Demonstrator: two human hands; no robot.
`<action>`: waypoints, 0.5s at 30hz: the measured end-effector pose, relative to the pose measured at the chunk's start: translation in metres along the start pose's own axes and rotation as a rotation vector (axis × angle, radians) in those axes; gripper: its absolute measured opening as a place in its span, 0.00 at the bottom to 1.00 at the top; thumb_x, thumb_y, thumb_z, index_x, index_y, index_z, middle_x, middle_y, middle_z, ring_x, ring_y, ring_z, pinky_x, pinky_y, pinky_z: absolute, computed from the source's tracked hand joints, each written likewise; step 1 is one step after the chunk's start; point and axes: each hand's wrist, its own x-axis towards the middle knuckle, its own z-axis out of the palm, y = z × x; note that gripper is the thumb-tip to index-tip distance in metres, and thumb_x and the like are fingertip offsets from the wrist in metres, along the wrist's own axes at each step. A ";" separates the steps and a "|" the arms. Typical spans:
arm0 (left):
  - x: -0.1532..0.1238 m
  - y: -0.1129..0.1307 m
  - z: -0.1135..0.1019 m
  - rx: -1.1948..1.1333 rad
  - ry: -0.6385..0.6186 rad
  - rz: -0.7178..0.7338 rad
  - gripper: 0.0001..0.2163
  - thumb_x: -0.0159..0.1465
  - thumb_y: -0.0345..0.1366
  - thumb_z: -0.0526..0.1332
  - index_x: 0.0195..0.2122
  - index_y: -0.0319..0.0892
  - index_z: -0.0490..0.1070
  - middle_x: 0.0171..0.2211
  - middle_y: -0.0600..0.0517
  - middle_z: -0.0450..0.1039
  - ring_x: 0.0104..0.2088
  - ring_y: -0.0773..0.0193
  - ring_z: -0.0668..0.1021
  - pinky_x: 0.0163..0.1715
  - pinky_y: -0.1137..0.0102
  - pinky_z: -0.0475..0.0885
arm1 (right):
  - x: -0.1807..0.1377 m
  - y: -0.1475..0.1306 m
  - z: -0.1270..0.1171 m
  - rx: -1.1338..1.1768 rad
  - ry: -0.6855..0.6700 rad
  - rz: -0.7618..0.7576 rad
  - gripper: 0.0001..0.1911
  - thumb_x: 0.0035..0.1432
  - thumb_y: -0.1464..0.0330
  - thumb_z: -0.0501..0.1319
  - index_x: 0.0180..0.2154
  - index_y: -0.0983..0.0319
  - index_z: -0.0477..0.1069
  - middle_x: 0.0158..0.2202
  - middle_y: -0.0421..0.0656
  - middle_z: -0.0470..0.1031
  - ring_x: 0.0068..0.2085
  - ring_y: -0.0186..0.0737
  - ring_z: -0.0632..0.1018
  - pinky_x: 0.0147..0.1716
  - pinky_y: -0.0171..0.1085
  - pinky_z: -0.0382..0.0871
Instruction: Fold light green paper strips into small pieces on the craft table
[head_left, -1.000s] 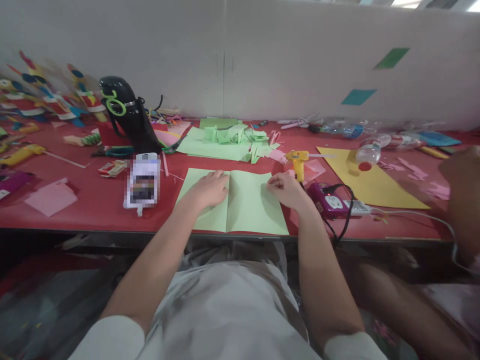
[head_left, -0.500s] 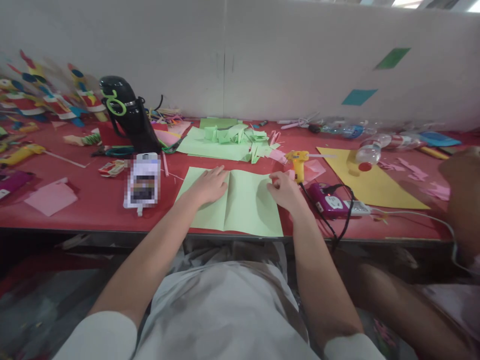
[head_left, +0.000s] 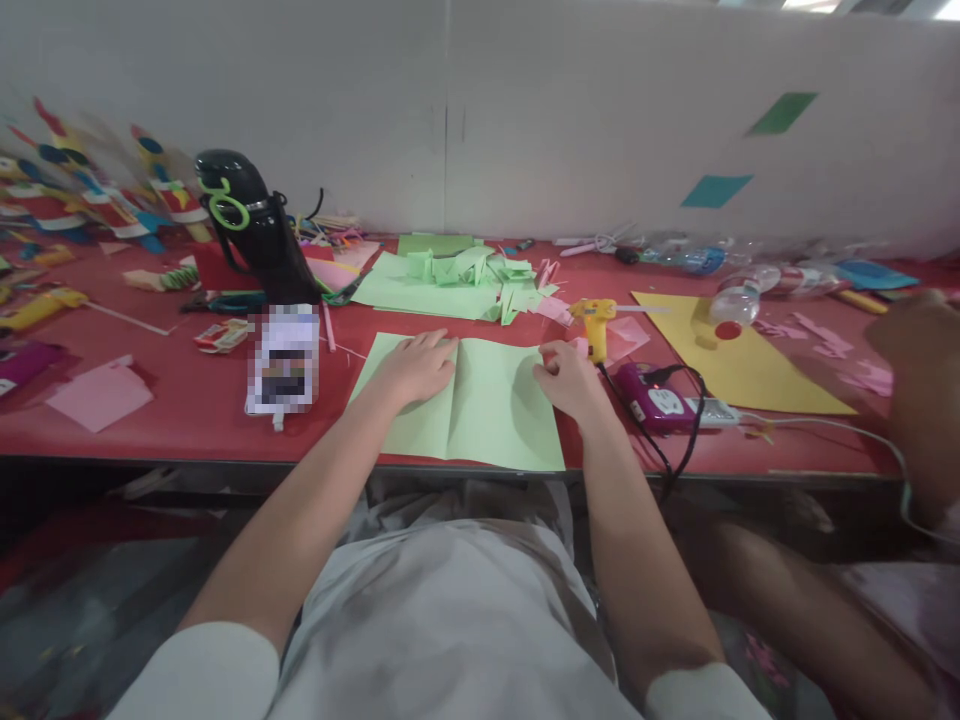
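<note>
A light green sheet of paper (head_left: pixel 501 400) lies unfolded at the table's front edge, with a crease running down its middle. My left hand (head_left: pixel 421 368) rests flat on its left half, fingers stretched out beside the crease. At the upper right edge of the sheet, my right hand (head_left: pixel 564 374) has its fingers curled in and closed on the paper's edge. Just beyond that hand stands a yellow glue gun (head_left: pixel 596 326). Behind the sheet, folded pale green paper pieces (head_left: pixel 472 267) lie heaped on more green paper (head_left: pixel 390 287).
On the red table (head_left: pixel 202 420) are a phone (head_left: pixel 283 360), a black bottle (head_left: pixel 255 225), a purple power strip (head_left: pixel 656 398) with cables, yellow paper (head_left: pixel 780 370) and a plastic bottle (head_left: pixel 735 305). Another person's arm (head_left: pixel 919 400) is at the far right.
Both hands keep their places on the green paper. Only the camera view has shifted very slightly.
</note>
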 end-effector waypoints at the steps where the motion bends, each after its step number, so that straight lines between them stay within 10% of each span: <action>1: 0.000 0.000 0.000 0.001 0.001 0.000 0.25 0.69 0.39 0.42 0.67 0.46 0.56 0.70 0.48 0.50 0.68 0.52 0.57 0.65 0.53 0.55 | 0.000 0.001 0.000 -0.007 0.002 -0.007 0.16 0.53 0.69 0.58 0.45 0.61 0.70 0.29 0.42 0.75 0.33 0.43 0.74 0.34 0.39 0.64; 15: 0.000 0.004 0.002 0.046 0.057 0.058 0.24 0.69 0.37 0.42 0.64 0.40 0.60 0.68 0.42 0.54 0.67 0.50 0.60 0.63 0.54 0.58 | -0.001 0.004 0.002 -0.011 -0.019 -0.047 0.17 0.51 0.71 0.57 0.45 0.61 0.70 0.29 0.42 0.74 0.31 0.41 0.74 0.34 0.38 0.65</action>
